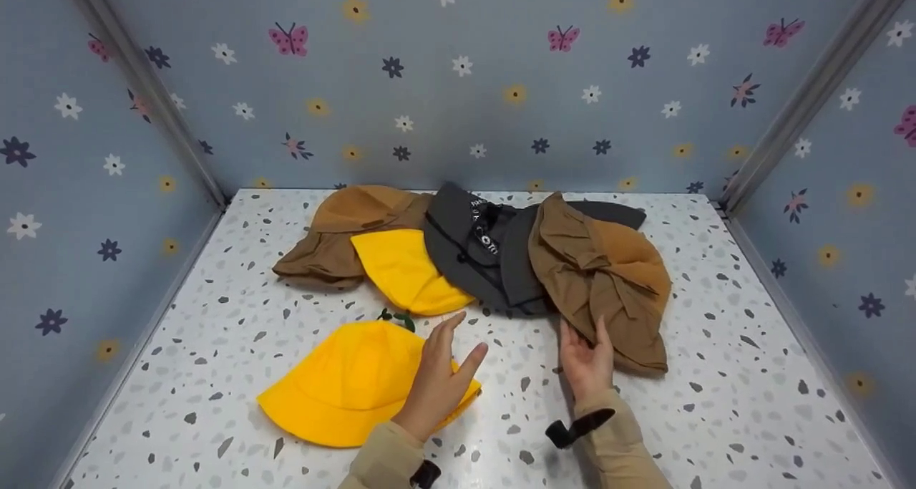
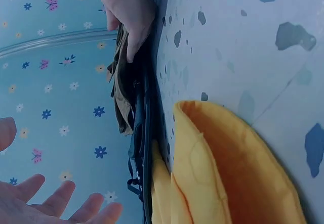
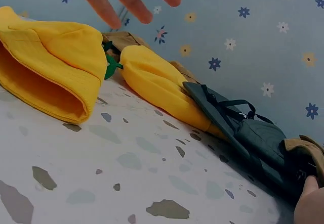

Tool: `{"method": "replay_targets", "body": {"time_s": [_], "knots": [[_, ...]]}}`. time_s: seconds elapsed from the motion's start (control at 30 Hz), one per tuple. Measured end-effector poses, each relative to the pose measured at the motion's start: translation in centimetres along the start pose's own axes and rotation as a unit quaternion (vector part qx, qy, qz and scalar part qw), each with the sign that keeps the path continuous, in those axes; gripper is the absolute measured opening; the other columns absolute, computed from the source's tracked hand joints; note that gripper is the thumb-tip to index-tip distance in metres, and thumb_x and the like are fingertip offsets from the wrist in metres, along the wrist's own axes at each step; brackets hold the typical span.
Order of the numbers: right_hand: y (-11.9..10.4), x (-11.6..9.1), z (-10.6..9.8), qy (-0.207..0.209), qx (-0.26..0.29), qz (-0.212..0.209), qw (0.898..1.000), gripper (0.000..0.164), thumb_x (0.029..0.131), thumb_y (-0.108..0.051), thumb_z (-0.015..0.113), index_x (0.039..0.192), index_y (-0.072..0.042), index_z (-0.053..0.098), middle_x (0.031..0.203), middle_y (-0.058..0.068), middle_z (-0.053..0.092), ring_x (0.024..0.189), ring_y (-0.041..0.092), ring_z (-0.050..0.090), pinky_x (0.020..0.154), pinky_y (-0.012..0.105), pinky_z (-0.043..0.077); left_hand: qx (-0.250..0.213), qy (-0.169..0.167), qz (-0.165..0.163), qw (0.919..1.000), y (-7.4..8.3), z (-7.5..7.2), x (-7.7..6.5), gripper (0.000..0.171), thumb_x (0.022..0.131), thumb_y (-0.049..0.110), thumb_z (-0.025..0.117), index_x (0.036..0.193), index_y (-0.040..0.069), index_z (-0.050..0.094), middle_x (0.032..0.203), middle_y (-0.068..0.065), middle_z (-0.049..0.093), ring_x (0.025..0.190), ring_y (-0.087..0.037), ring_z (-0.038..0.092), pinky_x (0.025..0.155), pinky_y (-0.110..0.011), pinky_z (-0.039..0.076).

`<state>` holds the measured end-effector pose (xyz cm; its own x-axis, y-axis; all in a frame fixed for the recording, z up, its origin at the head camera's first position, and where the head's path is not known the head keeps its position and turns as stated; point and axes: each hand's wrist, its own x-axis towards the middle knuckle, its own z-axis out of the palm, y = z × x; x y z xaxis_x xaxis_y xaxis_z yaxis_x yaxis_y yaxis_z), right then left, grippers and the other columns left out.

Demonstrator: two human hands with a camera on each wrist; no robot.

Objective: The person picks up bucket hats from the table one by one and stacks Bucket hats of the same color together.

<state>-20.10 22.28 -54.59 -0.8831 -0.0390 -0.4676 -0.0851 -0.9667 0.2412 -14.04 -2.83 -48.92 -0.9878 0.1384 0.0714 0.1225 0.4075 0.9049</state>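
My right hand pinches the lower brim of a brown two-tone sun hat, its thumb on top and its fingers partly hidden under the fabric. That hat lies over dark grey hats on the right. My left hand hovers with spread, straight fingers beside a yellow bucket hat, holding nothing. This yellow hat stands brim down, with a green leafy stem at its crown. The left wrist view shows the left fingers well apart from the yellow fabric.
Behind, a row of overlapping hats runs along the back: another brown hat at left, a second yellow hat, then a dark grey hat with a lettered strap. Flower-patterned walls enclose the speckled white table on three sides.
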Motion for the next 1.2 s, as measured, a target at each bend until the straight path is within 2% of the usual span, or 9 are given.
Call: {"method": "replay_targets", "body": {"time_s": [0.2,0.3,0.37,0.47,0.67,0.83,1.1,1.2], "knots": [[-0.7,0.6,0.4,0.018,-0.003,0.002,1.000,0.065,0.099,-0.007,0.057,0.151,-0.031,0.027,0.153,-0.014,0.033,0.144,0.004,0.031,0.114,0.028,0.039,-0.010,-0.020,-0.012,0.9997,-0.6,0.7,0.1,0.066,0.099,0.048,0.055,0.152,0.014,0.033,0.156,-0.011,0.035,0.146,-0.032,0.031,0.119,-0.056,0.026],[-0.8,0.6,0.4,0.015,-0.011,-0.002,1.000,0.062,0.099,0.001,0.052,0.150,-0.027,0.031,0.147,-0.008,0.042,0.144,0.005,0.034,0.114,0.032,0.039,-0.019,-0.024,-0.021,0.9993,-0.7,0.9,0.1,0.066,0.100,0.046,0.055,0.152,0.013,0.033,0.156,-0.010,0.035,0.146,-0.031,0.032,0.120,-0.055,0.026],[-0.7,0.5,0.4,0.013,-0.019,-0.004,1.000,0.063,0.099,0.004,0.049,0.151,-0.025,0.030,0.146,-0.005,0.042,0.144,0.006,0.033,0.113,0.032,0.040,-0.027,-0.027,-0.022,0.9990,-0.8,1.1,0.2,0.066,0.100,0.046,0.055,0.152,0.012,0.033,0.156,-0.011,0.035,0.145,-0.033,0.033,0.119,-0.055,0.028],[-0.7,0.4,0.5,0.012,-0.032,-0.007,0.999,0.065,0.100,0.005,0.045,0.154,-0.025,0.025,0.148,-0.004,0.038,0.146,0.007,0.031,0.112,0.032,0.041,-0.039,-0.031,-0.017,0.9986,-0.9,1.3,0.2,0.067,0.100,0.047,0.054,0.152,0.011,0.033,0.155,-0.013,0.036,0.141,-0.037,0.036,0.115,-0.057,0.032],[-0.6,0.0,0.8,0.002,-0.054,-0.020,0.998,0.066,0.102,0.003,0.038,0.158,-0.025,0.015,0.159,-0.007,0.021,0.148,0.008,0.025,0.113,0.029,0.037,-0.090,-0.039,-0.033,0.9946,-0.5,1.6,0.2,0.066,0.100,0.047,0.055,0.152,0.014,0.032,0.154,-0.013,0.036,0.138,-0.038,0.039,0.112,-0.057,0.037],[-0.5,-0.5,1.3,-0.027,-0.068,-0.040,0.997,0.070,0.101,0.008,0.030,0.159,-0.026,0.010,0.164,-0.008,0.013,0.150,0.010,0.020,0.114,0.029,0.033,-0.111,-0.044,-0.035,0.9922,-0.2,2.0,0.4,0.067,0.100,0.045,0.055,0.153,0.011,0.031,0.153,-0.014,0.038,0.136,-0.039,0.041,0.110,-0.057,0.039],[-0.3,-1.4,1.9,-0.075,-0.100,-0.058,0.990,0.072,0.098,0.014,0.022,0.160,-0.018,0.007,0.166,-0.004,0.008,0.152,0.013,0.015,0.115,0.031,0.030,-0.135,-0.045,-0.044,0.9888,0.0,2.3,0.5,0.066,0.101,0.040,0.056,0.152,0.009,0.032,0.151,-0.016,0.040,0.133,-0.040,0.044,0.106,-0.052,0.044],[-0.2,-1.6,1.9,-0.092,-0.115,-0.058,0.987,0.073,0.097,0.015,0.020,0.160,-0.017,0.001,0.167,-0.004,0.003,0.153,0.013,0.011,0.115,0.029,0.031,-0.148,-0.044,-0.051,0.9867,0.1,2.3,0.5,0.064,0.101,0.038,0.056,0.153,0.009,0.032,0.150,-0.016,0.041,0.132,-0.040,0.046,0.107,-0.053,0.043]]}}
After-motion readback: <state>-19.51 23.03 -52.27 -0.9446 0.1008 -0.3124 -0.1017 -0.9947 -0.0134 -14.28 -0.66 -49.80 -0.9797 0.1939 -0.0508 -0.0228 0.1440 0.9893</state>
